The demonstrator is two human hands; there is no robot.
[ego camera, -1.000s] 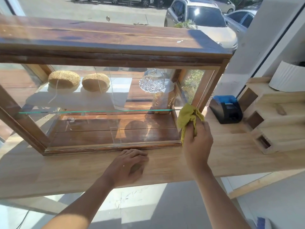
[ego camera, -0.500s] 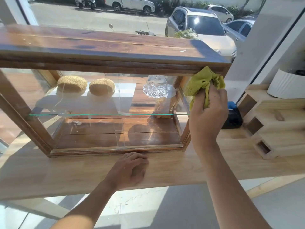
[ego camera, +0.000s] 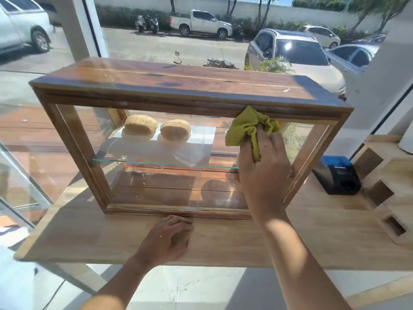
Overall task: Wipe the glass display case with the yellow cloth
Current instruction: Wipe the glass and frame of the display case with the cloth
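Observation:
A wooden-framed glass display case (ego camera: 73,139) stands on a light wooden counter (ego camera: 312,231). My right hand (ego camera: 263,173) grips a bunched yellow cloth (ego camera: 245,126) and presses it against the upper right of the front glass, just under the top frame. My left hand (ego camera: 167,238) rests on the counter with curled fingers, touching the case's bottom rail. Inside, two round buns (ego camera: 156,129) sit on the glass shelf (ego camera: 138,161). My right hand hides the inside of the case's right end.
A black and blue small printer (ego camera: 336,175) sits right of the case. A stepped wooden organiser (ego camera: 388,175) stands at the far right. Behind the case is a window onto a street with parked cars. The counter's front edge runs below my left hand.
My right hand carried the cloth from the lower right corner post up to the top right corner, then leftward onto the upper front glass. My left hand stayed put.

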